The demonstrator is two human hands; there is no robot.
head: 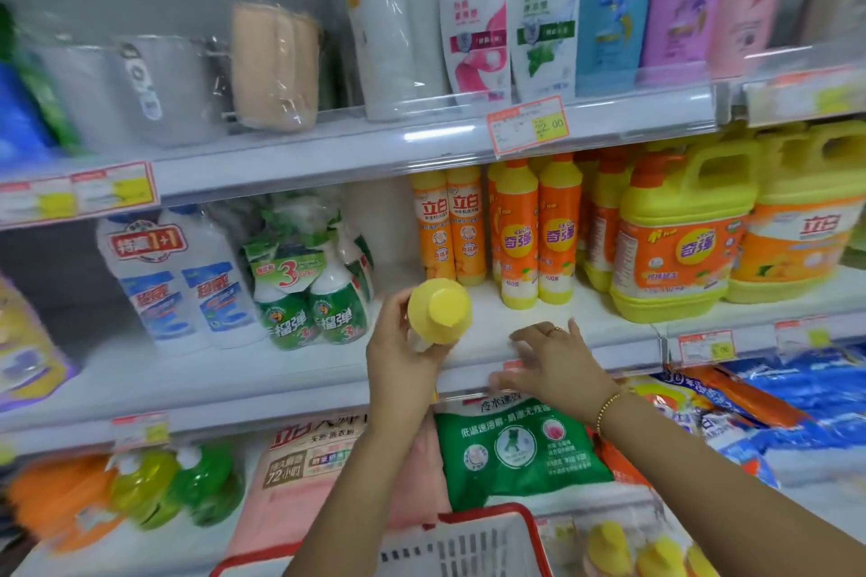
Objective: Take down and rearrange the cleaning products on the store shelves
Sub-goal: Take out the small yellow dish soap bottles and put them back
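Middle shelf (pixel 595 318): left hand (pixel 398 358) grips yellow-capped bottle (pixel 438 309); right hand (pixel 557 365) open, spread over front edge.

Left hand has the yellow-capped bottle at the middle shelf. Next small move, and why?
Probably stand the bottle on the bare patch of shelf in front of the orange bottles. The left hand grips it just left of that patch, the right hand is spread open at its front, and similar bottles stand directly behind.

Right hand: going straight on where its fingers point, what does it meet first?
Probably the yellow-capped plastic bottle gripped by the left hand; the right hand points leftward at it. Depth unclear.
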